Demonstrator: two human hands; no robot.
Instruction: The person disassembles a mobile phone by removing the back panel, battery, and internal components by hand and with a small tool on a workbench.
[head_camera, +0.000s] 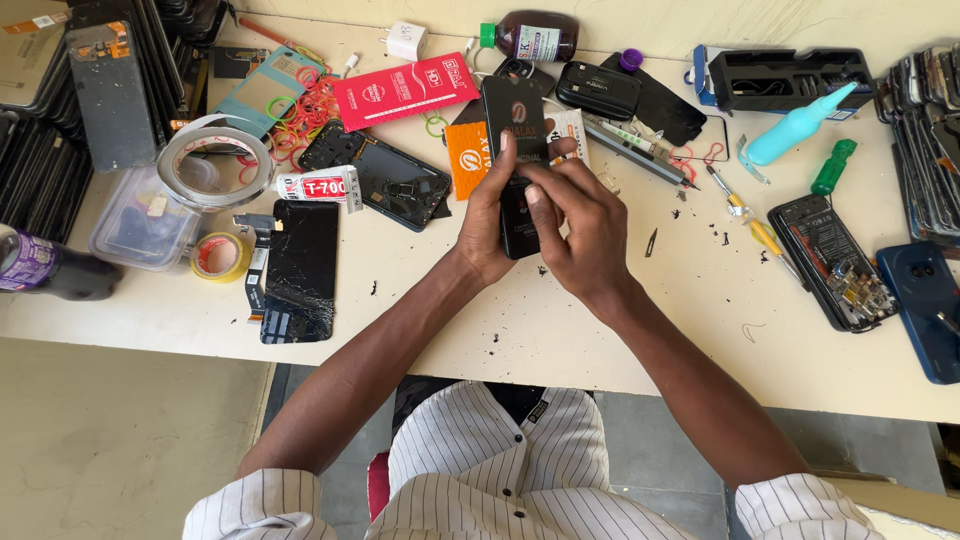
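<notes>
The broad cream-coloured desk (600, 330) fills the view, crowded with repair clutter; at the far left, stacks of dark flat phone panels (110, 80) lean in rows, and a matching stack (925, 130) stands at the right edge; a clear plastic tub (140, 225) sits near the left stacks with a wide ring of grey tape (215, 160) resting on its rim; a cracked black phone screen (300, 270) lies flat just right of a small yellow tape roll (220, 256); a red flat packet (405, 90) lies toward the back, a tangle of coloured rubber bands (300, 115) beside it; on the right, an opened phone body with bare circuitry (835, 262) rests next to a blue phone back (925, 305), and a turquoise squeeze bottle (795, 128) lies tilted behind them, near a green-handled screwdriver (833, 166).

Centre of the desk now: the slim black smartphone (515, 160) is held upright above the surface, between both hands; the left hand (485, 215) wraps its left edge, fingers (503, 150) closed along the side, gripping it; the right hand (580, 225) clamps the lower right side, its fingers curled tight over the phone's face; a small scalpel blade (651, 242) lies just right of the hands, apart from them.
</notes>
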